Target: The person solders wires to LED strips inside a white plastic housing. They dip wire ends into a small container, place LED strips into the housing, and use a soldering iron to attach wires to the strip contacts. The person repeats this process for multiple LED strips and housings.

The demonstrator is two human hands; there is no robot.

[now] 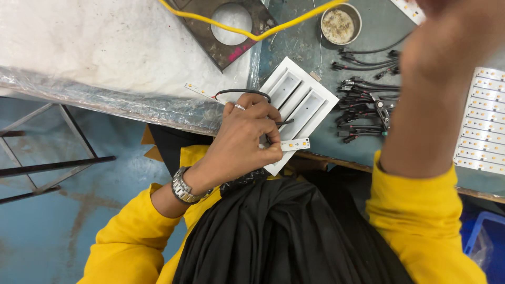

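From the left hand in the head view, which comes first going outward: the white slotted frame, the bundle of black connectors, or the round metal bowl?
1. White frame: right under the left hand, touching it.
2. Black connectors: to the right on the table, past the frame.
3. Metal bowl: farthest, up at the table's far edge, right of the yellow cable.

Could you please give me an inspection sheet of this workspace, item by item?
Surface: teal workbench, scuffed; plastic-wrapped white sheet on its left part.
Job's things: white slotted housing; small LED strip pinched by the left hand.
Clutter: metal bowl, LED strip panels, dark plate with round hole.
Grippers: left hand on the strip; right hand raised, blurred, fingers out of frame.
Cables: yellow cable; black connector leads.
Surroundings: blue floor, metal frame.
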